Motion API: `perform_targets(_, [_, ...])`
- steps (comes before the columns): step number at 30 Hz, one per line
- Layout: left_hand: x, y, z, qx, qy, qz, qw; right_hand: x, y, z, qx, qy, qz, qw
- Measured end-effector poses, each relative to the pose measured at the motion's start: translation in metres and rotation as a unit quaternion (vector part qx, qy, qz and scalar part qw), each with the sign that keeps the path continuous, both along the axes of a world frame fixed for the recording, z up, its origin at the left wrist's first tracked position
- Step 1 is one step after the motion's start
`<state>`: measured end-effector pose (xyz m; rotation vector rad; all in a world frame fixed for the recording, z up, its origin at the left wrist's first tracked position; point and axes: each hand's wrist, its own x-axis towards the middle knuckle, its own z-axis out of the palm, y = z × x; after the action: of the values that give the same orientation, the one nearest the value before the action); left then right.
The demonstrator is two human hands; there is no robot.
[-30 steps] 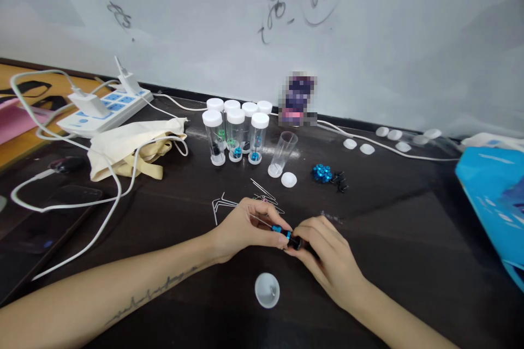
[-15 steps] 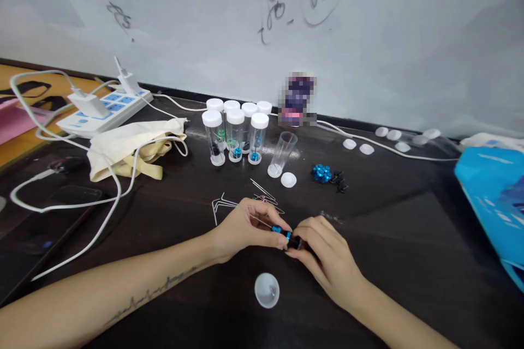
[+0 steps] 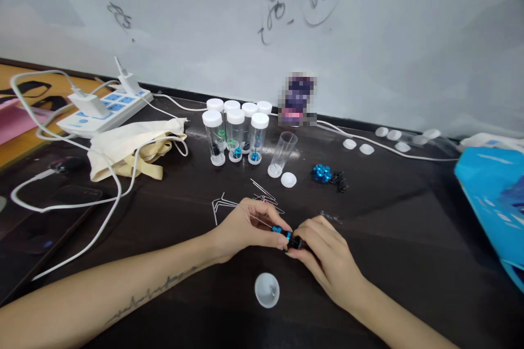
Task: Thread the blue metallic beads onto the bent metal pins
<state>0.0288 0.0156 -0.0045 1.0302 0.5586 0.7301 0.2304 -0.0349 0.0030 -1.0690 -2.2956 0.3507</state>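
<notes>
Between my two hands is a small blue-and-black part [image 3: 288,235] with a thin metal rod running out of it to the left. My left hand [image 3: 254,229] pinches its blue section between thumb and fingers. At its black end, my right hand [image 3: 321,245] closes thumb and fingertips on it; the exact grip is partly hidden. Just in front stands a small translucent cup [image 3: 267,290] with something tiny inside. Behind my left hand lie bent metal wires [image 3: 223,203]. Blue metal pieces [image 3: 322,173] and small black pieces [image 3: 339,181] sit in a heap farther back.
Several capped clear tubes [image 3: 235,136] stand at the back, beside an uncapped tube [image 3: 283,154] and a white cap [image 3: 289,180]. More white caps [image 3: 367,149] lie right. A cloth bag [image 3: 118,147], power strip [image 3: 110,106] and cables are left; a blue bag [image 3: 487,196] is right.
Almost nothing differs. The black end of the part has turned very slightly at my right fingertips, while both hands stay in place.
</notes>
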Motion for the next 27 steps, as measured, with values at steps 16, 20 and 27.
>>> perform_targets(16, [0.0005,0.0,0.0006,0.005,0.009,0.003,1.0,-0.0018,0.0003,0.002,-0.001,-0.004,0.001,1.0])
perform_targets(20, [0.0008,0.0003,0.0006,-0.006,0.01,0.005,1.0,-0.0017,-0.0009,0.0021,0.042,-0.008,-0.004,0.999])
perform_targets(27, [0.0004,-0.0008,0.0025,0.001,0.012,-0.012,1.0,-0.0012,0.001,0.0013,0.009,-0.011,0.009,1.0])
